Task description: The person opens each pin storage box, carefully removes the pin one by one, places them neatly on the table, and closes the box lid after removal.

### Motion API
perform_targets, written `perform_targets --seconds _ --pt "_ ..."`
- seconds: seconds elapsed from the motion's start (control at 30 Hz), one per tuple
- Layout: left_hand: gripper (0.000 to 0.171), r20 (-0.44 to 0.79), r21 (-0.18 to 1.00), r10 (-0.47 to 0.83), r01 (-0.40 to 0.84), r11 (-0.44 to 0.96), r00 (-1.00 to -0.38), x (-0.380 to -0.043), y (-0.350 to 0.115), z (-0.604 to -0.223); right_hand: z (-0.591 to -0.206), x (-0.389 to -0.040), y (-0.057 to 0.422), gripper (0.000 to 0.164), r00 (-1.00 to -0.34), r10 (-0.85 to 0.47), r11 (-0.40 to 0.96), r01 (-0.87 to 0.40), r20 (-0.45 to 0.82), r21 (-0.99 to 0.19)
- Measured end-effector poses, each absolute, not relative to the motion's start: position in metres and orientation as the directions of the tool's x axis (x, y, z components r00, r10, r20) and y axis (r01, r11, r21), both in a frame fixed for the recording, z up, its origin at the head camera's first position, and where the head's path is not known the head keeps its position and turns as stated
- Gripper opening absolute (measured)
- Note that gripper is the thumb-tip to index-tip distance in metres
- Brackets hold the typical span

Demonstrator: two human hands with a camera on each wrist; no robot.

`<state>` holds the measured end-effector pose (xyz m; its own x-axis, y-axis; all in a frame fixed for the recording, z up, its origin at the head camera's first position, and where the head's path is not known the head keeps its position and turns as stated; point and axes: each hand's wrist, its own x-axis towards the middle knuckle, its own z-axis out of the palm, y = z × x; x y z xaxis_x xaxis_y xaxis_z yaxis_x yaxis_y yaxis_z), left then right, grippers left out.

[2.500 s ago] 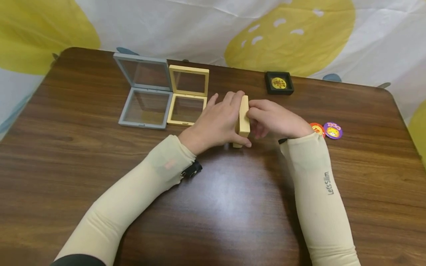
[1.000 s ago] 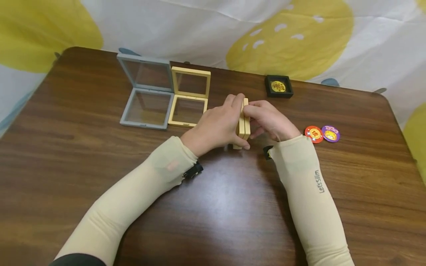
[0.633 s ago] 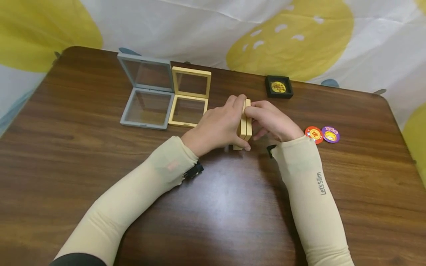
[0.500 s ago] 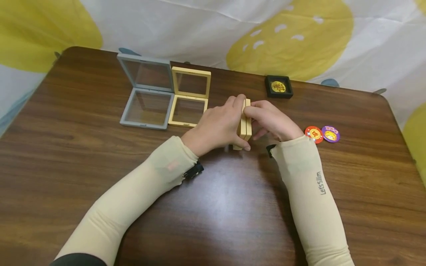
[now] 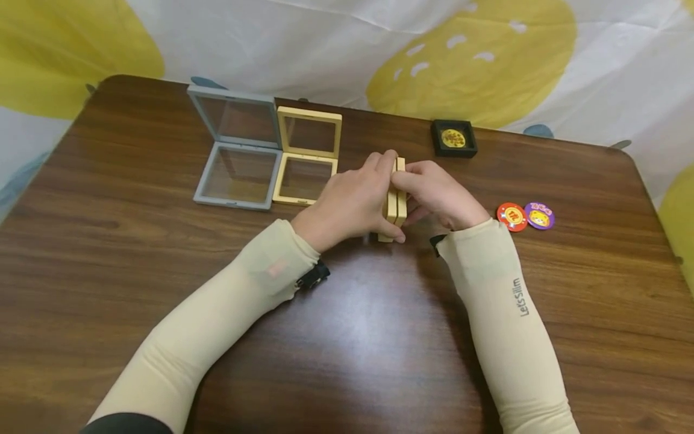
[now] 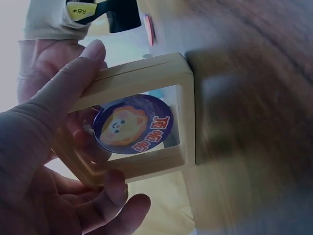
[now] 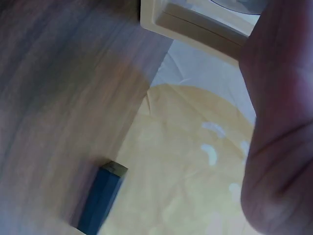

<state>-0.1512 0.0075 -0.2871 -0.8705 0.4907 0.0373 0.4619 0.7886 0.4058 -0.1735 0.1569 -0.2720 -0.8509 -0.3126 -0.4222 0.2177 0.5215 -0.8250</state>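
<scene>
Upright on its edge on the table stands a small cream-yellow display frame (image 5: 402,205), its two halves together with a seam between them. My left hand (image 5: 352,202) grips it from the left, fingers over the top and thumb at the near side. From the right, my right hand (image 5: 439,196) pinches its upper edge with the thumb on top. Through the window of the frame (image 6: 187,112), the left wrist view shows a round purple badge (image 6: 132,123) with a yellow character, held between clear films. Only a corner of the frame (image 7: 195,30) shows in the right wrist view.
An open grey display frame (image 5: 237,175) and an open yellow one (image 5: 305,179) stand side by side at left. At the back is a black frame (image 5: 454,138) holding a gold disc. Red (image 5: 512,217) and purple (image 5: 539,216) round badges lie at right.
Compared with the earliest frame, the display frame has turned slightly so its seam shows. The right hand and forearm have shifted left, uncovering the red badge. In the last second, almost nothing moved.
</scene>
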Motion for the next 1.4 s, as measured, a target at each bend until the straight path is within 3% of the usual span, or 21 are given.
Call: perform_targets --seconds 0.33,0.77,1.0,1.23,1.4 --pt "0.104 0.058 0.416 0.491 0.468 0.779 -0.869 -0.152 0.004 -0.287 -0.272 -0.175 0.152 0.024 -0.854 -0.296 0.499 0.243 -0.427 -0.832" --pt "0.107 0.035 0.405 0.478 0.449 0.797 -0.878 -0.153 0.003 -0.289 -0.280 -0.176 0.163 0.023 -0.801 -0.401 0.440 0.256 -0.444 -0.861" --pt "0.104 0.029 0.411 0.497 0.463 0.785 -0.868 -0.155 0.005 -0.285 -0.278 -0.175 0.166 0.049 -0.802 -0.371 0.472 0.270 -0.467 -0.839" --pt "0.109 0.042 0.411 0.500 0.471 0.781 -0.865 -0.154 0.005 -0.287 -0.278 -0.174 0.163 0.027 -0.817 -0.398 0.405 0.251 -0.417 -0.879" --pt "0.105 0.040 0.407 0.499 0.470 0.783 -0.866 -0.154 0.005 -0.286 -0.274 -0.174 0.164 0.045 -0.831 -0.370 0.437 0.239 -0.415 -0.867"
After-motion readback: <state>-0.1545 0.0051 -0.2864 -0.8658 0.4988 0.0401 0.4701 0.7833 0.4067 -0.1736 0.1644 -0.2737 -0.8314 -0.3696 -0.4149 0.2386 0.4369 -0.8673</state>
